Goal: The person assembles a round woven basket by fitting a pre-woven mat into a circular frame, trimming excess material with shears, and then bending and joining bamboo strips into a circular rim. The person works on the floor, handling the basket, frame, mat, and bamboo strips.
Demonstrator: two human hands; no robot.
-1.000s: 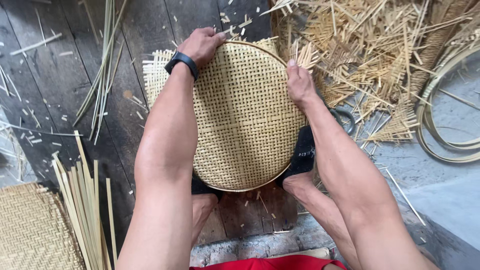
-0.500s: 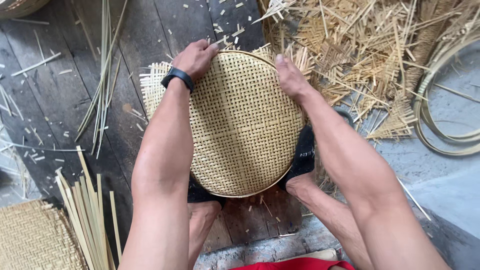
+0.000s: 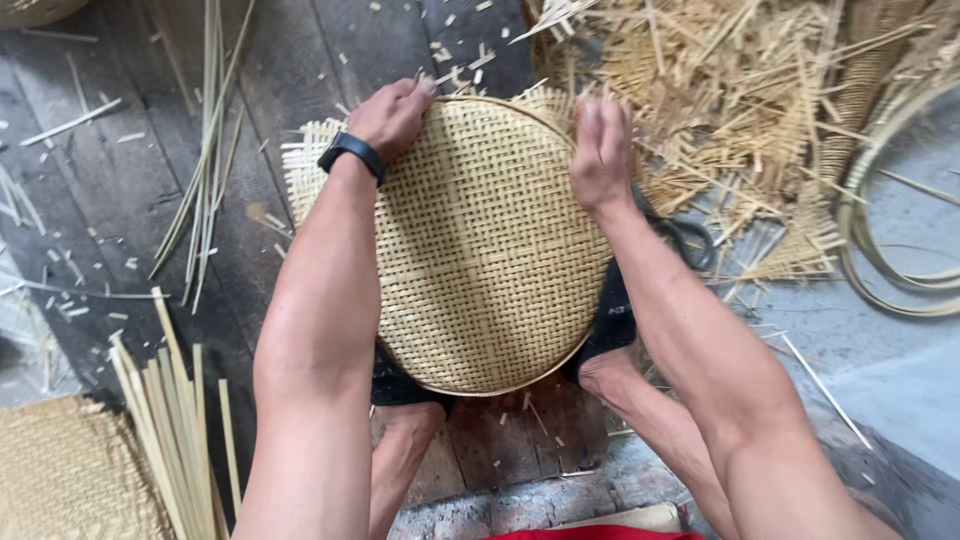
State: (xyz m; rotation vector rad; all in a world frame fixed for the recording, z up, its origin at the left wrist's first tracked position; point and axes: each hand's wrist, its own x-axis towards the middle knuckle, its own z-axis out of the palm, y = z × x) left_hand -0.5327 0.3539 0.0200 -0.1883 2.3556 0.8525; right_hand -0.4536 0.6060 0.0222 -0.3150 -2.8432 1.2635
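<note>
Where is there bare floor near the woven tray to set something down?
Bare dark planks lie left of the woven tray, between the long loose strips and the strip bundle. Grey floor at lower right is mostly open. Upper right is crowded with bamboo offcuts and coiled rims.

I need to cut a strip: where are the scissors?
The scissors lie on the floor just right of the right hand, partly under the straw scraps, beside the woven tray.

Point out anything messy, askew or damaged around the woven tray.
Nothing looks damaged. The woven tray has unwoven strip ends sticking out past its rim on the left. Offcuts lie heaped at upper right, with scissors half buried in them. The left hand grips the rim; the right hand is blurred.
</note>
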